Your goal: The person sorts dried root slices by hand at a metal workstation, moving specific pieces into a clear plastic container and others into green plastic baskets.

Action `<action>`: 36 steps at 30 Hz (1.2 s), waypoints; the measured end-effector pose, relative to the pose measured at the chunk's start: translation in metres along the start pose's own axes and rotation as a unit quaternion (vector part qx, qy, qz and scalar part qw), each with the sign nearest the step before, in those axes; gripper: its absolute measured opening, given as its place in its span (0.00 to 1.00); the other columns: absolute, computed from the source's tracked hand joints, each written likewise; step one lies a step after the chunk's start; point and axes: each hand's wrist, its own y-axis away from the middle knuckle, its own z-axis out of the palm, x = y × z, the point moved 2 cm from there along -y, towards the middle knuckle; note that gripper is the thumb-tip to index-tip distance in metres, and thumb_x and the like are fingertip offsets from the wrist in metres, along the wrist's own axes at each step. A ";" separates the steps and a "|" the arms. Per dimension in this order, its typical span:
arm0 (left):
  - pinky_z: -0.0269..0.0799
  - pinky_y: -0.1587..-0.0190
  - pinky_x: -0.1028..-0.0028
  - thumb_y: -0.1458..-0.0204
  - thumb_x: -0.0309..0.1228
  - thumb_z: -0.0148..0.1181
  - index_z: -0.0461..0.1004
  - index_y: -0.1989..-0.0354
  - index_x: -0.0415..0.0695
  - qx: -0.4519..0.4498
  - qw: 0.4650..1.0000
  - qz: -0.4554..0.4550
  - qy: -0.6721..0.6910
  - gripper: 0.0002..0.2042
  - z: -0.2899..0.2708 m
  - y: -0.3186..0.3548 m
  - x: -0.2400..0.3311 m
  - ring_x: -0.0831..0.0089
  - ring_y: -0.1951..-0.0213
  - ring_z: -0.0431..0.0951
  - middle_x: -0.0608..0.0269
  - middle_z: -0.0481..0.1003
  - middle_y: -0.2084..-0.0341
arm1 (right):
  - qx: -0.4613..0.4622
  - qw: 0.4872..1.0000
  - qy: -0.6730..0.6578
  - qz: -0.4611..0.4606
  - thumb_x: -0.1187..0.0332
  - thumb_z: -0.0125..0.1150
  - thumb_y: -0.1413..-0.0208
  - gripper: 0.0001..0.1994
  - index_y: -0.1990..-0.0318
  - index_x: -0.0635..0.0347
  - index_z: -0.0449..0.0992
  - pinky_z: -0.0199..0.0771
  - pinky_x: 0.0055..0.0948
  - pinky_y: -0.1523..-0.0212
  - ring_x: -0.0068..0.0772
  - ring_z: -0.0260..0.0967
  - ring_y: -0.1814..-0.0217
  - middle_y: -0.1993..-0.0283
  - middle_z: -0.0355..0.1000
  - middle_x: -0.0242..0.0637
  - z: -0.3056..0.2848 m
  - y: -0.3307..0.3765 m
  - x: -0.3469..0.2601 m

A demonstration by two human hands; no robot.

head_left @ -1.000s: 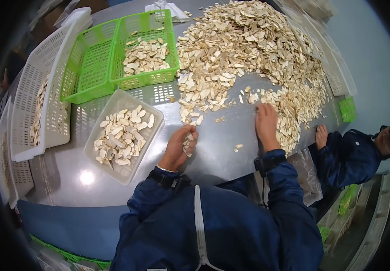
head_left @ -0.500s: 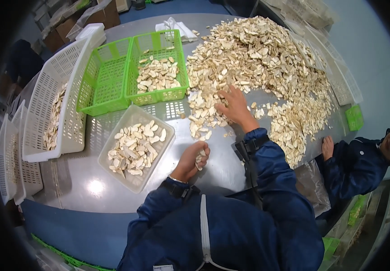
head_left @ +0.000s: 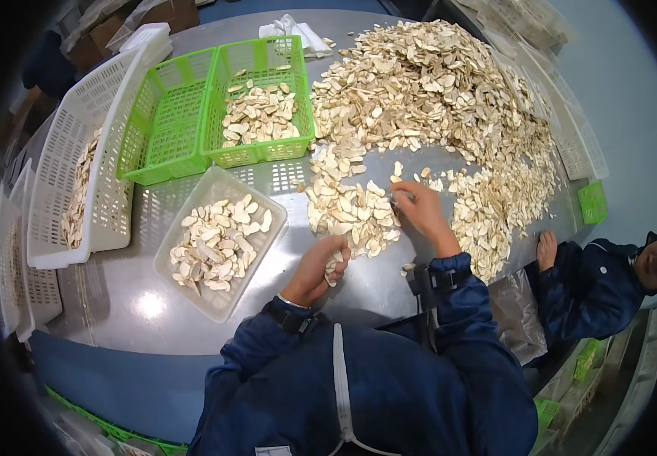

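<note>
From a distance I'm seeing the left hand (head_left: pixel 317 275) clenching dried slices (head_left: pixel 333 266), the right hand (head_left: pixel 424 216), grip unclear, curling beside loose slices (head_left: pixel 353 211) on the metal table (head_left: pixel 374 292), and judging them light, brittle, best pinched edgewise.

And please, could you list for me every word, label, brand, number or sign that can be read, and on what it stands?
No text can be read.
White patch on the wearer's jacket: cut by the picture's edge, unreadable.
Small pale mark on the co-worker's jacket: too small.
Pale slices, tray: no readable marking.
</note>
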 end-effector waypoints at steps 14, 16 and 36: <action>0.56 0.83 0.85 0.39 0.33 0.46 0.65 0.57 0.42 0.006 1.000 -0.001 0.022 0.09 0.000 -0.001 -0.001 0.81 0.80 0.63 0.64 0.69 0.74 | 0.032 0.991 0.121 -0.055 0.69 0.58 0.49 0.06 0.66 0.59 0.79 0.70 0.42 0.61 0.52 0.69 0.62 0.69 0.73 0.46 0.026 -0.021 0.024; 0.56 0.83 0.85 0.39 0.33 0.46 0.65 0.57 0.42 0.011 1.000 0.003 0.025 0.09 -0.001 0.001 -0.001 0.81 0.80 0.63 0.64 0.68 0.73 | -0.006 0.990 0.122 -0.072 0.67 0.57 0.48 0.07 0.66 0.58 0.79 0.70 0.44 0.63 0.52 0.70 0.64 0.69 0.74 0.46 0.029 -0.013 0.003; 0.57 0.83 0.83 0.41 0.34 0.49 0.67 0.62 0.45 0.009 1.000 0.010 0.024 0.07 0.003 0.001 -0.002 0.83 0.80 0.65 0.68 0.69 0.75 | 0.026 0.987 -0.125 -0.099 0.71 0.57 0.44 0.16 0.47 0.55 0.74 0.74 0.25 0.65 0.28 0.75 0.59 0.54 0.76 0.40 -0.011 -0.060 -0.093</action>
